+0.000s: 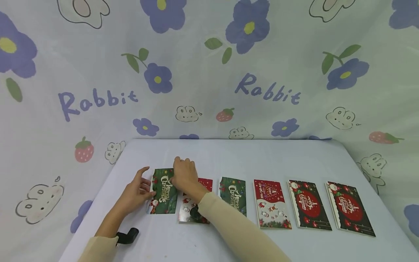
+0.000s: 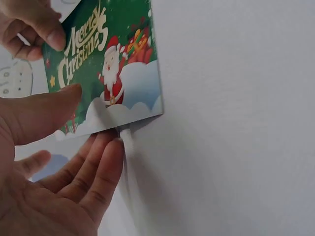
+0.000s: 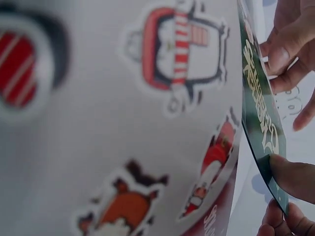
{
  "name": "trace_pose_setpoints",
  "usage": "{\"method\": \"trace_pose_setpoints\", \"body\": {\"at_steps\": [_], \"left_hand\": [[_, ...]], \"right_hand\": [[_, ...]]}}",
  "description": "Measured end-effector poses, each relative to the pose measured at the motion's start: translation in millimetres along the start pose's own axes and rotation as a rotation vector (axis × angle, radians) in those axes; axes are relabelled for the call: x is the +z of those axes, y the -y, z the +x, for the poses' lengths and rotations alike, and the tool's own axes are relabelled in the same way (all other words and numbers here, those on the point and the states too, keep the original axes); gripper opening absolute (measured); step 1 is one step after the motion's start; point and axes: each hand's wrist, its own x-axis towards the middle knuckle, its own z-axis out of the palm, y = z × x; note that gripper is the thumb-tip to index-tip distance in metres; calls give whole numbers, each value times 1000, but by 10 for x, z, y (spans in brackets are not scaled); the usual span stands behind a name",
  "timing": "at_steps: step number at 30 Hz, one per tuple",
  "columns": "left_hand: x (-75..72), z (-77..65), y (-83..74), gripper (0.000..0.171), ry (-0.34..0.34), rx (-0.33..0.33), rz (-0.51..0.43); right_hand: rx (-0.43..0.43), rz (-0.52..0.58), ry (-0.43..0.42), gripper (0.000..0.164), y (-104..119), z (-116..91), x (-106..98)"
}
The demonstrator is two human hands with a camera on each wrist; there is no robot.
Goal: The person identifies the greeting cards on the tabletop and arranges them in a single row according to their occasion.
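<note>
A green "Merry Christmas" card (image 1: 166, 203) with a Santa on it is at the left end of a row of cards. My left hand (image 1: 133, 193) holds its left edge; in the left wrist view the thumb lies over its front and the fingers reach behind the edge. At the far right corner, my right hand (image 1: 184, 176) pinches the card, thumb on the front, as the right wrist view shows. A red-and-white card (image 1: 186, 214) lies right beside it, partly hidden by my right wrist.
Further right lie another green card (image 1: 234, 193), a red-and-white card (image 1: 272, 203) and two dark cards with red circles, one (image 1: 309, 205) beside the other (image 1: 350, 209). All rest on a white table (image 1: 262, 156). A patterned cloth (image 1: 196, 72) hangs behind.
</note>
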Motion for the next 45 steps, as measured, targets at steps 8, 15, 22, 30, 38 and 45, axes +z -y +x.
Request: {"method": "trace_pose_setpoints", "body": {"at_steps": [8, 15, 22, 30, 38, 45], "left_hand": [[73, -85, 61, 74, 11, 15, -102], [96, -94, 23, 62, -2, 28, -110], [89, -80, -8, 62, 1, 16, -162], [22, -76, -13, 61, 26, 2, -326], [-115, -44, -37, 60, 11, -26, -375], [-155, 15, -93, 60, -18, -45, -373]], "right_hand": [[17, -1, -4, 44, -16, 7, 15], [22, 45, -7, 43, -5, -7, 11], [36, 129, -16, 44, -36, -24, 9], [62, 468, 4, 61, -59, -66, -17], [4, 585, 12, 51, -35, -123, -126], [22, 601, 62, 44, -33, -181, -136]]}}
